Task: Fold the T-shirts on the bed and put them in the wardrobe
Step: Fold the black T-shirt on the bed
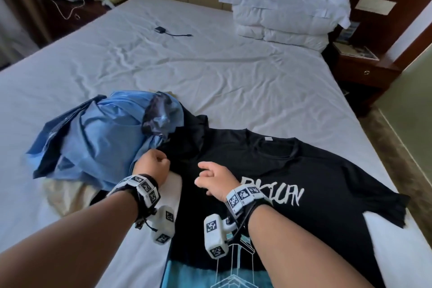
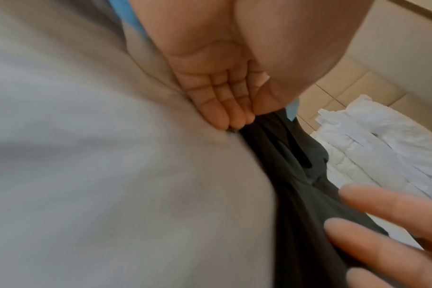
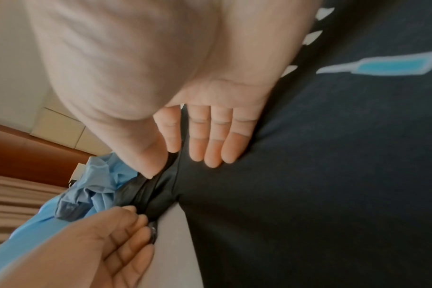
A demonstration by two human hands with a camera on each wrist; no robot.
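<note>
Folding has barely begun, judging by how things lie. One black T-shirt (image 1: pixel 292 170) with white lettering and a blue graphic is spread face up on the near right part of the bed (image 1: pixel 210 65), collar toward the far side, its right sleeve lying out flat near the bed's right edge. Its left sleeve (image 3: pixel 158 193) is bunched into dark folds just beside a crumpled blue garment (image 1: pixel 93 138) heaped on the near left. A pale cloth (image 1: pixel 63 196) shows beneath that heap; what it is I cannot tell.

The left hand (image 1: pixel 152 166) has its fingers (image 2: pixel 222 111) curled, and the wrist views show their tips pinching the edge of the bunched black sleeve against the sheet. The right hand (image 1: pixel 215 177) lies on the shirt's chest, fingers (image 3: pixel 210 144) mostly straight and pressing the cloth flat, the thumb at the gathered sleeve fabric.

My reading: this is the first fold or the straightening ahead of it, on the first shirt. No folded shirt is in view, and no wardrobe either. Left to do: fold this one, sort and fold the blue heap and whatever lies under it, then carry everything to the wardrobe.

Stacked white pillows (image 1: pixel 287 7) sit at the far right, and a small dark adapter with a cable (image 1: pixel 163 30) lies on the far sheet
</note>
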